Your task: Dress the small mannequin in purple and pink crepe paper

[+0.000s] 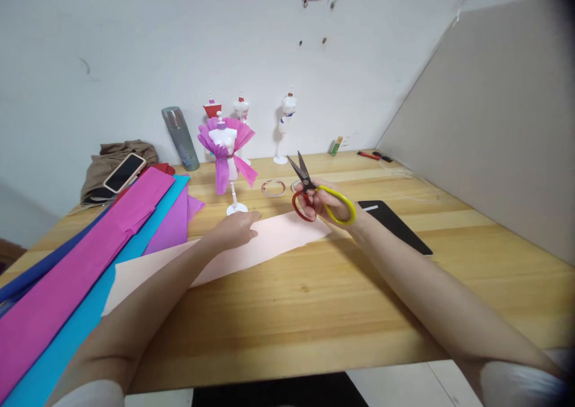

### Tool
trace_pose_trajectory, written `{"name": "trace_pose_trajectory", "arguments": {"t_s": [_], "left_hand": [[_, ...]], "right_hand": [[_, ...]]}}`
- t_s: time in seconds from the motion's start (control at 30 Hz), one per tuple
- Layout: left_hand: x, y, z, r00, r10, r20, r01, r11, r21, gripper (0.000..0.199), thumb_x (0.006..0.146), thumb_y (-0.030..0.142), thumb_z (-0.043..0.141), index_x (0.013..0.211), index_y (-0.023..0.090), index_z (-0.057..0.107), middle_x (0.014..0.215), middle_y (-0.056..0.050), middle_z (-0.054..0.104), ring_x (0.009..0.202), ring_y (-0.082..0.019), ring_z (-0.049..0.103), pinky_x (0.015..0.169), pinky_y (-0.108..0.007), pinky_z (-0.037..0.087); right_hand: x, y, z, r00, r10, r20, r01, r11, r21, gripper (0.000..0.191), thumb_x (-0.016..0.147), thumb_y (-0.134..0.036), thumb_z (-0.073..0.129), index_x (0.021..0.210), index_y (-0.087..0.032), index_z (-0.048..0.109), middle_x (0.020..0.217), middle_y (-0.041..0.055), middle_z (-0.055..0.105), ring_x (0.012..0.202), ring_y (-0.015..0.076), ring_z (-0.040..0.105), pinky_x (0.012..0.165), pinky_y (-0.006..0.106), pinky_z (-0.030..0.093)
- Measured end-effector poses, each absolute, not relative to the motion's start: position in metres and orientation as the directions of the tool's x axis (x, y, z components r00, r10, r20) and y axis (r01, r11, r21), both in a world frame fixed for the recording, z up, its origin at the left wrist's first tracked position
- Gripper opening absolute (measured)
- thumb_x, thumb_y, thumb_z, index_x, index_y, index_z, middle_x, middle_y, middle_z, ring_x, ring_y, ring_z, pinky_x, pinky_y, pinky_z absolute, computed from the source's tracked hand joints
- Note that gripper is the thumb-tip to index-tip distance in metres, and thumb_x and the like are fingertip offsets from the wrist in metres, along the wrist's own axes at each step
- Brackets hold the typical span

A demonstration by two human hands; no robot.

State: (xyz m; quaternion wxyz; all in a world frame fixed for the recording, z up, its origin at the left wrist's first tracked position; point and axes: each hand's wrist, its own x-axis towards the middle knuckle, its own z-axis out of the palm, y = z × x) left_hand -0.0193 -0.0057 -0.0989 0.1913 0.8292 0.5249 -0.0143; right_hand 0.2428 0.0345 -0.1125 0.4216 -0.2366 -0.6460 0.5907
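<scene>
My right hand (327,202) is closed around a pair of scissors (306,182) with one red and one yellow handle loop. The blades are spread and point up and away. Beneath lies a long strip of pale pink crepe paper (269,239), flat on the table. Over its far edge is my left hand (233,230), index finger and thumb apart; whether it presses on the paper I cannot tell. Just beyond that hand, a small white dress form (223,140) stands upright, with purple and pink paper (245,132) gathered around it.
Magenta paper (90,260), blue paper (155,218) and purple paper (173,227) lie at the left. Behind are a phone (124,173), a flask (180,138), a white dress form (288,106) and a tape roll (273,187). At right lies a black flat board (399,227).
</scene>
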Motion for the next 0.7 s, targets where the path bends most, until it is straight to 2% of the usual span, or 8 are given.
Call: {"name": "trace_pose_trajectory", "arguments": {"t_s": [0.1,0.17,0.27,0.33,0.43,0.53,0.7], "left_hand": [[-0.003,-0.023,-0.096,0.421,0.892,-0.162,0.907,-0.416,0.067,0.030,0.094,0.023,0.056,0.121,0.012,0.062,0.127,-0.019,0.064,0.123,-0.034,0.058,0.102,-0.045,0.048],[0.008,-0.032,-0.096,0.489,0.857,-0.162,0.870,-0.493,0.019,0.025,0.098,0.030,0.055,0.115,0.013,0.063,0.123,-0.017,0.064,0.119,-0.032,0.059,0.099,-0.043,0.049],[0.018,-0.039,-0.101,0.578,0.772,-0.265,0.809,-0.586,0.057,0.034,0.093,0.050,0.064,0.105,0.018,0.063,0.116,-0.011,0.067,0.107,-0.027,0.063,0.088,-0.036,0.051],[0.020,-0.038,-0.105,0.604,0.737,-0.304,0.788,-0.609,0.090,0.034,0.090,0.052,0.067,0.099,0.019,0.061,0.112,-0.009,0.068,0.103,-0.026,0.063,0.082,-0.033,0.049],[0.018,-0.030,-0.110,0.624,0.710,-0.326,0.778,-0.602,0.179,0.020,0.092,0.038,0.064,0.088,0.020,0.056,0.099,-0.004,0.069,0.094,-0.022,0.062,0.074,-0.030,0.042],[0.014,-0.022,-0.115,0.647,0.705,-0.291,0.762,-0.583,0.282,0.017,0.090,0.028,0.059,0.078,0.020,0.049,0.088,-0.001,0.065,0.084,-0.018,0.058,0.068,-0.029,0.035],[0.010,-0.018,-0.121,0.651,0.709,-0.273,0.751,-0.549,0.366,0.015,0.085,0.022,0.056,0.074,0.020,0.046,0.080,-0.001,0.061,0.077,-0.017,0.052,0.065,-0.028,0.031]], "right_hand": [[0.244,0.036,-0.114,-0.535,0.801,0.268,-0.218,0.176,-0.960,0.047,0.078,-0.063,0.073,0.097,-0.023,0.057,0.063,-0.0049,0.045,0.050,0.0132,0.044,0.049,0.029,0.034],[0.245,0.038,-0.116,-0.546,0.789,0.283,-0.237,0.179,-0.955,0.048,0.079,-0.063,0.073,0.099,-0.022,0.058,0.062,-0.0047,0.047,0.049,0.0132,0.045,0.049,0.029,0.034],[0.247,0.041,-0.118,-0.563,0.772,0.297,-0.256,0.179,-0.950,0.049,0.081,-0.063,0.072,0.103,-0.021,0.059,0.059,-0.0051,0.048,0.049,0.0127,0.045,0.048,0.027,0.034],[0.248,0.042,-0.118,-0.569,0.771,0.286,-0.247,0.171,-0.954,0.051,0.080,-0.064,0.071,0.104,-0.021,0.059,0.058,-0.0052,0.049,0.048,0.0127,0.045,0.048,0.027,0.034],[0.249,0.041,-0.117,-0.560,0.784,0.267,-0.242,0.153,-0.958,0.049,0.079,-0.063,0.072,0.101,-0.021,0.059,0.060,-0.0043,0.050,0.048,0.0129,0.044,0.048,0.028,0.034],[0.249,0.041,-0.116,-0.565,0.783,0.259,-0.250,0.137,-0.958,0.048,0.078,-0.061,0.073,0.102,-0.022,0.059,0.062,-0.0045,0.050,0.049,0.0126,0.044,0.049,0.027,0.035],[0.251,0.041,-0.118,-0.578,0.770,0.270,-0.260,0.140,-0.955,0.047,0.082,-0.058,0.072,0.108,-0.021,0.059,0.065,-0.0045,0.049,0.051,0.0122,0.045,0.050,0.026,0.034]]}}
